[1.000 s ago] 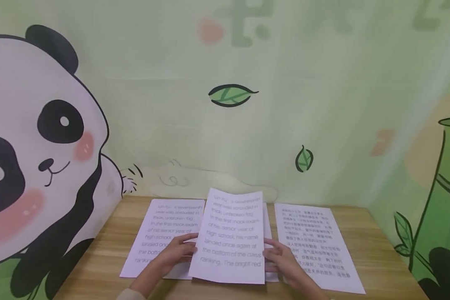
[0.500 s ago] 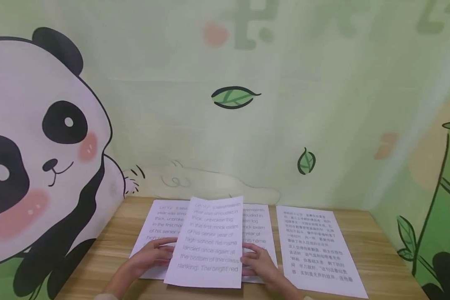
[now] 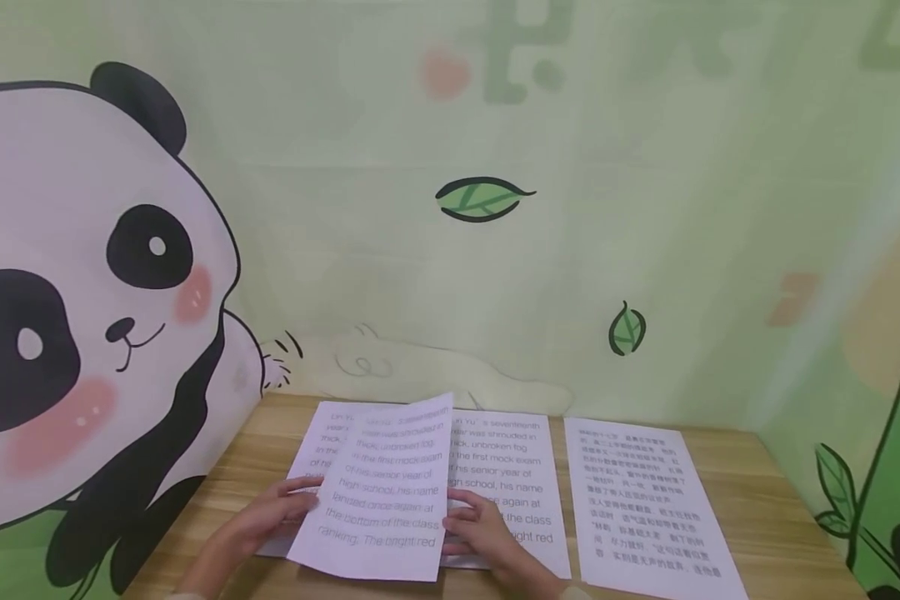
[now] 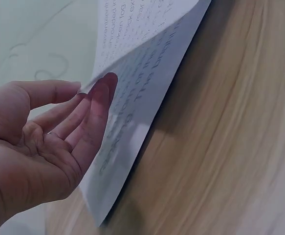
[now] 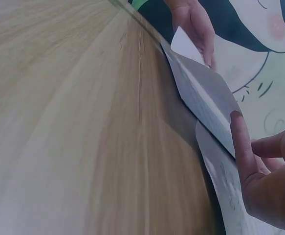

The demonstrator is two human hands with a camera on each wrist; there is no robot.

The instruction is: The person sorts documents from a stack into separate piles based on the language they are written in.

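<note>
A white sheet of paper (image 3: 378, 492) printed with large English text is held slightly above the table, tilted and bowed. My left hand (image 3: 273, 515) pinches its left edge between thumb and fingers, which the left wrist view shows closely on the sheet's edge (image 4: 147, 63). At the opposite edge, my right hand (image 3: 483, 529) holds the paper, with thumb and fingers on either side of it in the right wrist view. Under and behind the raised sheet lie a left sheet (image 3: 311, 450) and a middle sheet (image 3: 510, 467), both with English print and partly covered.
A sheet with Chinese text (image 3: 641, 500) lies flat to the right on the wooden table (image 3: 765, 517). Directly behind the table hangs a green backdrop (image 3: 375, 267) with a cartoon panda (image 3: 52, 208), leaves and bamboo.
Both hands have carried the held sheet leftward, from over the middle sheet to partly over the left one. More of the middle sheet shows now. The head view has shifted slightly.
</note>
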